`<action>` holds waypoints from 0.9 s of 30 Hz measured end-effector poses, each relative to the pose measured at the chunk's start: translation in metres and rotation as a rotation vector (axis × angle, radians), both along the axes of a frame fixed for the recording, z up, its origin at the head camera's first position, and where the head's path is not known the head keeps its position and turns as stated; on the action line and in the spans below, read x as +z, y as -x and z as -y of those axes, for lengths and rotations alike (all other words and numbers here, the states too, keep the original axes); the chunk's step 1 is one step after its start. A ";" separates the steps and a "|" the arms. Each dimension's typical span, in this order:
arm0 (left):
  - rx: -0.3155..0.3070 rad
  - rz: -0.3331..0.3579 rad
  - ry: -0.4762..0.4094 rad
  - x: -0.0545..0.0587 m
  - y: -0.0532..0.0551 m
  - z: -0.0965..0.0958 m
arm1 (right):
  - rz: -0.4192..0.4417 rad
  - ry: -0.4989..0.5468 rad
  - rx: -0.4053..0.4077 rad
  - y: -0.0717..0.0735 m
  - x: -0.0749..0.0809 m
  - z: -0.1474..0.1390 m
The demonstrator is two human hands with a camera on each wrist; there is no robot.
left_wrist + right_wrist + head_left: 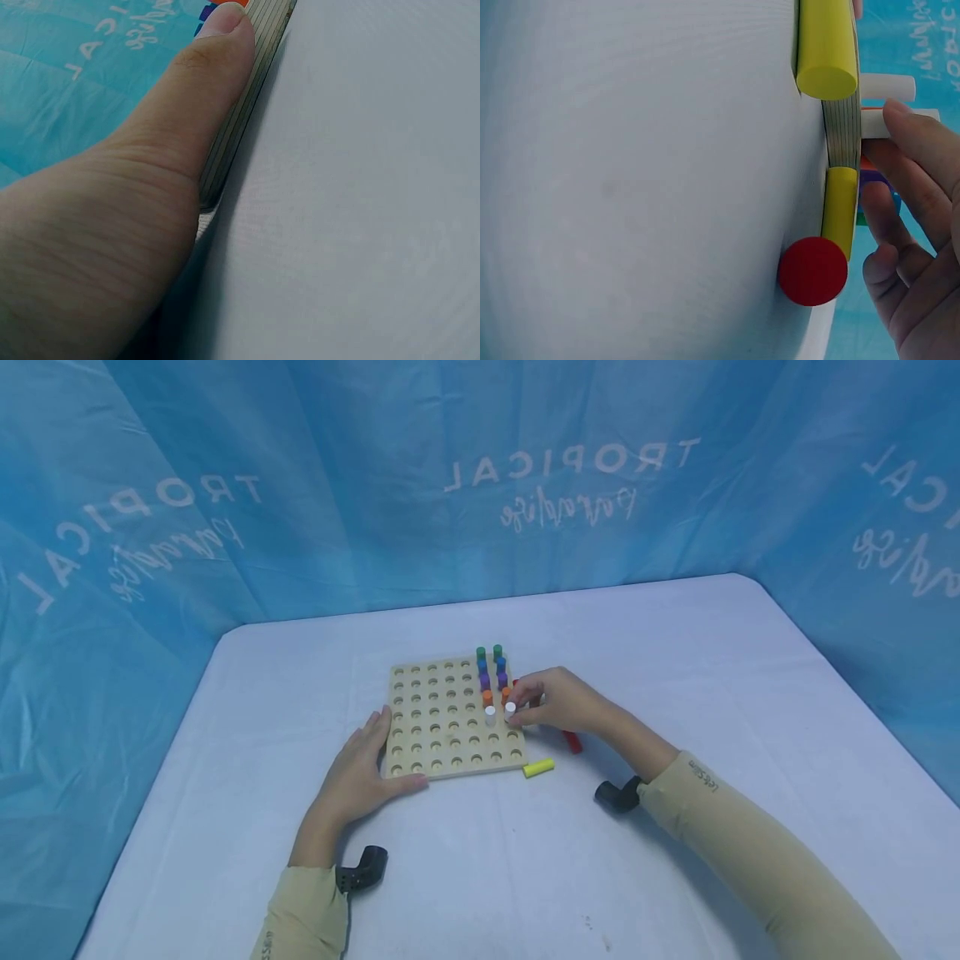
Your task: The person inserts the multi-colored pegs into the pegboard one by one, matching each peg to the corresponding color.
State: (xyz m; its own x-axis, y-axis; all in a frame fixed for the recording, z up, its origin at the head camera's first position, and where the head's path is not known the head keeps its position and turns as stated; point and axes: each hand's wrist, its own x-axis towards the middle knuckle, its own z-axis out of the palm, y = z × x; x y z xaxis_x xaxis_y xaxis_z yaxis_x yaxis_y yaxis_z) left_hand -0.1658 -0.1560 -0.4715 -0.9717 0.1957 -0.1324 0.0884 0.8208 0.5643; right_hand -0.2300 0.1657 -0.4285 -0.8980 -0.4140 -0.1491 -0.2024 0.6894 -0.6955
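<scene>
Left hand [362, 778]: spread around pegboard [442, 742] corner, likely bracing against sliding | right hand [562, 700]: pinching white peg [510, 709] upright at right-hand column, seating hidden by fingers | pegboard: flat on counter [480, 868]

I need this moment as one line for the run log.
left hand: touches pegboard; right hand: pinches white peg at pegboard; on table: yellow peg, red peg

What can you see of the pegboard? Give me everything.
The pegboard is pale, wood-looking, roughly square, with layered edges and rows of round holes. It lies flat on white cloth. Green, blue, purple, orange and white pegs stand in its right columns. The left hand touches its left and near edges; the right hand pinches a white peg.
</scene>
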 end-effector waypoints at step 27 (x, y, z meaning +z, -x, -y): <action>-0.018 -0.019 0.002 -0.001 0.001 0.002 | -0.024 -0.010 -0.004 -0.001 0.009 -0.012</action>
State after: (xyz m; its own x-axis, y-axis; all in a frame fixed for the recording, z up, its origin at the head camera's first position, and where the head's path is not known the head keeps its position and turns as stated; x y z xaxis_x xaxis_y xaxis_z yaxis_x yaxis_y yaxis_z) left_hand -0.1672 -0.1579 -0.4722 -0.9704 0.2129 -0.1143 0.1140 0.8202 0.5606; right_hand -0.2289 0.1782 -0.4197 -0.9028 -0.4094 -0.1320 -0.2162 0.6971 -0.6836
